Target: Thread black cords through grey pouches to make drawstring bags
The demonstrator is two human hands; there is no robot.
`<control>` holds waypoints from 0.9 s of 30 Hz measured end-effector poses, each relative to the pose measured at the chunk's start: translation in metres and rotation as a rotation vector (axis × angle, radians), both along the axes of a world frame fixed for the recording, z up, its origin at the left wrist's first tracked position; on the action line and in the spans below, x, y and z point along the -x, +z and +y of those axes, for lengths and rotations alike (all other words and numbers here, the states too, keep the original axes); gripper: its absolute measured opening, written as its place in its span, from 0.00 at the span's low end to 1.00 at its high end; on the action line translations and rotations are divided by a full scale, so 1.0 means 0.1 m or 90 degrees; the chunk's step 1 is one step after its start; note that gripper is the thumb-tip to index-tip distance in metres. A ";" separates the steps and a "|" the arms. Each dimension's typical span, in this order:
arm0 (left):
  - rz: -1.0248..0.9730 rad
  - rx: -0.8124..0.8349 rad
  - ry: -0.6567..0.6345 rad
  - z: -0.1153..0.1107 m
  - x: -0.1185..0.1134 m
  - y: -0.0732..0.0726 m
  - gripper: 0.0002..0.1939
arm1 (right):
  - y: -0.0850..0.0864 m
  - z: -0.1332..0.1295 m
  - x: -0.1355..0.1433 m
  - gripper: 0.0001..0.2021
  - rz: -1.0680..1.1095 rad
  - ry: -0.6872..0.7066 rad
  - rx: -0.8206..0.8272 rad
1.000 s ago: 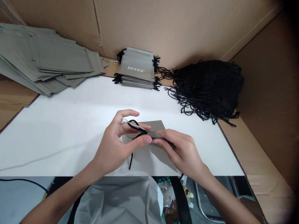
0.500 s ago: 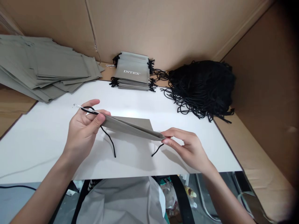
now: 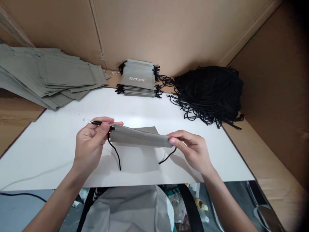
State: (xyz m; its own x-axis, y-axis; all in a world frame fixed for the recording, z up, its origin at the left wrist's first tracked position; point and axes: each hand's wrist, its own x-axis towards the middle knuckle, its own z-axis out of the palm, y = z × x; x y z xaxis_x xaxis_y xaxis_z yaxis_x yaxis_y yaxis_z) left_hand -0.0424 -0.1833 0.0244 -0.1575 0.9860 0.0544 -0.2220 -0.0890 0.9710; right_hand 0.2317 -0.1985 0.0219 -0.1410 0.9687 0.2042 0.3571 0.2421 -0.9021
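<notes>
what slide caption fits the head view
Left hand grips a wire loop and black cord at one end of a gray pouch; right hand holds the other.

L to R along the desk (image 3: 60,138)'s far side: fabric pile (image 3: 67,71), pouch stack (image 3: 138,77) at ctr, cord heap (image 3: 210,96) (loose strands reach the stack's R side). Cardboard wall (image 3: 154,29) stands behind all 3. In front, abv the desk's near half, single pouch (image 3: 142,137) spans betw. L hand (image 3: 90,145) & R hand (image 3: 190,146). Wire threader (image 3: 87,120) pokes out L of L hand; a cord end (image 3: 116,151) hangs below pouch nr L hand, another (image 3: 167,156) nr R.
</notes>
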 end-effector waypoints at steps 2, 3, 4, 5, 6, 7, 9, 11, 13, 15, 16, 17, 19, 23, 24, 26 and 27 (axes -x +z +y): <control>0.032 -0.007 -0.006 -0.05 -0.02 0.04 0.10 | -0.04 0.02 -0.06 0.07 0.044 -0.008 0.038; 0.048 -0.013 -0.008 -0.06 -0.02 0.06 0.09 | -0.06 0.03 -0.09 0.07 0.061 -0.013 0.056; 0.063 -0.018 -0.014 -0.07 -0.02 0.07 0.09 | -0.07 0.03 -0.12 0.08 0.077 -0.019 0.072; 0.076 -0.022 -0.025 -0.08 -0.02 0.08 0.08 | -0.09 0.03 -0.15 0.08 0.090 -0.026 0.086; 0.088 -0.025 -0.041 -0.08 -0.02 0.09 0.07 | -0.10 0.04 -0.18 0.09 0.103 -0.032 0.100; 0.100 -0.026 -0.057 -0.08 -0.03 0.09 0.06 | -0.12 0.04 -0.20 0.09 0.114 -0.037 0.112; 0.127 -0.031 -0.085 -0.09 -0.05 0.12 0.04 | -0.17 0.07 -0.24 0.11 0.135 -0.036 0.133; 0.152 -0.045 -0.098 -0.13 -0.11 0.18 0.04 | -0.23 0.10 -0.24 0.12 0.154 -0.024 0.160; 0.174 -0.059 -0.108 -0.19 -0.19 0.26 0.05 | -0.28 0.12 -0.22 0.14 0.164 -0.002 0.189; 0.193 -0.076 -0.115 -0.27 -0.28 0.35 0.06 | -0.32 0.13 -0.19 0.14 0.141 0.022 0.202; 0.207 -0.087 -0.117 -0.30 -0.32 0.38 0.07 | -0.32 0.12 -0.16 0.14 0.106 0.030 0.187; 0.224 -0.102 -0.118 -0.33 -0.36 0.41 0.08 | -0.30 0.11 -0.13 0.13 0.057 0.033 0.152; 0.263 -0.137 -0.118 -0.37 -0.40 0.42 0.12 | -0.23 0.07 -0.06 0.14 -0.055 0.048 0.034; 0.328 -0.210 -0.119 -0.40 -0.45 0.39 0.19 | 0.02 -0.01 0.15 0.22 -0.130 0.153 -0.210; 0.346 -0.222 -0.104 -0.40 -0.47 0.39 0.20 | 0.07 -0.02 0.21 0.19 -0.111 0.159 -0.254; 0.382 -0.237 -0.048 -0.42 -0.50 0.40 0.25 | 0.12 -0.03 0.33 0.13 -0.066 0.132 -0.306; 0.394 -0.243 -0.006 -0.43 -0.52 0.42 0.28 | 0.13 -0.04 0.39 0.11 -0.044 0.107 -0.315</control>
State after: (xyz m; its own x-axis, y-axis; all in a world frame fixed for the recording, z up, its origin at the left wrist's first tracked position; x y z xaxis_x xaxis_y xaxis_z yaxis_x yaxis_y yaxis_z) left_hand 0.0097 -0.2266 0.0665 0.0214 0.8814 0.4718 0.3554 -0.4478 0.8205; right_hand 0.1930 -0.2027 0.0344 -0.3159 0.7217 0.6159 0.3317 0.6922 -0.6410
